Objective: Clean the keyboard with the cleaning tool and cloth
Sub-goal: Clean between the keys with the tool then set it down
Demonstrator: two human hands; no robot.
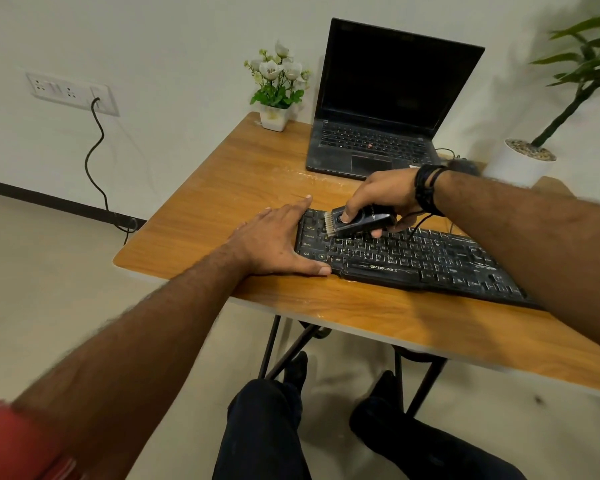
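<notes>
A black dusty keyboard (413, 263) lies across the wooden table (243, 181). My right hand (381, 197) grips a black cleaning tool (364, 221) with a pale brush head (329, 224). The bristles touch the keys near the keyboard's upper left corner. My left hand (278, 240) lies flat on the table against the keyboard's left end, its thumb along the front edge and its fingers spread. No cloth is visible.
An open black laptop (381, 109) stands at the back of the table, with a small white flower pot (274, 116) to its left. A large white planter (520, 161) sits at the right. A black cable (96, 161) hangs from a wall socket.
</notes>
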